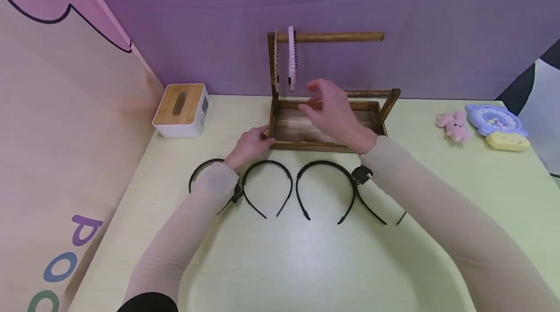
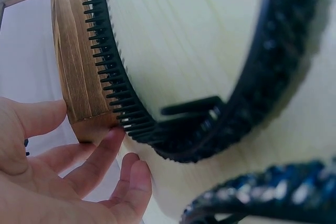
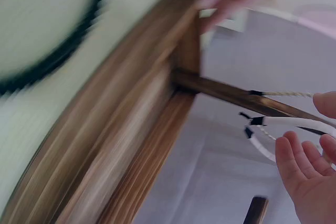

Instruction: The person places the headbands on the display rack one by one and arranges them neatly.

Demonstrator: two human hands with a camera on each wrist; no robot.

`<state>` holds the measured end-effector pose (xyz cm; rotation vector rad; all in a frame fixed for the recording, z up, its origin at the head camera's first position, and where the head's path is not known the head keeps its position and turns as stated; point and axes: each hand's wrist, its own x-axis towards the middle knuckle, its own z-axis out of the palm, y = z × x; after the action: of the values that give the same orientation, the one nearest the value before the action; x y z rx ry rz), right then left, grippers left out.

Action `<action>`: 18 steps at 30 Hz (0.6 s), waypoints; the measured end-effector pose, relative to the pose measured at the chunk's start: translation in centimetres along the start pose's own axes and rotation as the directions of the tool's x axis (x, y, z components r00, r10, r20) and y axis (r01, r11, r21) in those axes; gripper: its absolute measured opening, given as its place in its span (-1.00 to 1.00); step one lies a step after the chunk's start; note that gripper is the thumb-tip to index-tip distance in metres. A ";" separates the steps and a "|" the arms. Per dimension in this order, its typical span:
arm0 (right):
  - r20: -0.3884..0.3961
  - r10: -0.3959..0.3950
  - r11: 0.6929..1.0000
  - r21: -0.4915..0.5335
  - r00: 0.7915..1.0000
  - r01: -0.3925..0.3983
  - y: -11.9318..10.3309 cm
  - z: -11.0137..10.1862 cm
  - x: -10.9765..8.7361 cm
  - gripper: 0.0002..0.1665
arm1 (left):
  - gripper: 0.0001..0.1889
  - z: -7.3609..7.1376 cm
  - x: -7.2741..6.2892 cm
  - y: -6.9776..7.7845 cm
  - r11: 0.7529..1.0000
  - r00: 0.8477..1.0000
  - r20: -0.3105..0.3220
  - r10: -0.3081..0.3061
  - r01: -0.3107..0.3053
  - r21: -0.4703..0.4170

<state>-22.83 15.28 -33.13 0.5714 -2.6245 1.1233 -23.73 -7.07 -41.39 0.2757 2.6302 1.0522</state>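
A wooden headband stand (image 1: 302,146) with a tray base and a raised bar stands at the back of the table. My left hand (image 1: 251,147) holds the tray's front left corner between thumb and fingers, seen close up in the left wrist view. On the bar hang a pale lilac headband (image 1: 291,59) and, left of it, a thin braided headband (image 1: 276,59). My right hand (image 1: 330,110) is over the tray, just right of the lilac headband, fingers loosely bent with nothing in them. In the right wrist view its fingers (image 3: 296,161) are near that headband.
Several dark headbands lie in a row before the stand, including two middle ones (image 1: 268,162) (image 1: 325,162); my forearms partly cover the outer ones. A tissue box (image 1: 179,110) stands left. A pink plush toy (image 1: 455,126), a blue round item (image 1: 496,120) and a yellow item (image 1: 507,141) lie right.
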 end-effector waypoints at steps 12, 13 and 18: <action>0.115 -0.093 0.983 -0.150 0.989 0.110 2.2 -1.9 -5.3 -0.53 | -0.40 -0.2 -0.3 0.0 1.000 1.000 0.004 -0.010 0.010 0.006; 0.129 -0.083 0.981 -0.163 0.988 0.104 2.4 -2.1 -5.8 -0.53 | -0.40 -0.2 -0.3 0.0 1.000 1.000 0.006 -0.007 0.007 0.005; 0.189 -0.061 0.961 -0.256 0.980 0.109 4.0 -2.8 -8.8 -0.52 | -0.40 0.0 -0.2 0.1 1.000 1.000 0.009 0.010 -0.010 0.002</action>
<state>-16.53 22.17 -36.87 0.7500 -2.8077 0.7074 -23.55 -7.03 -41.29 0.2934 2.6251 1.0486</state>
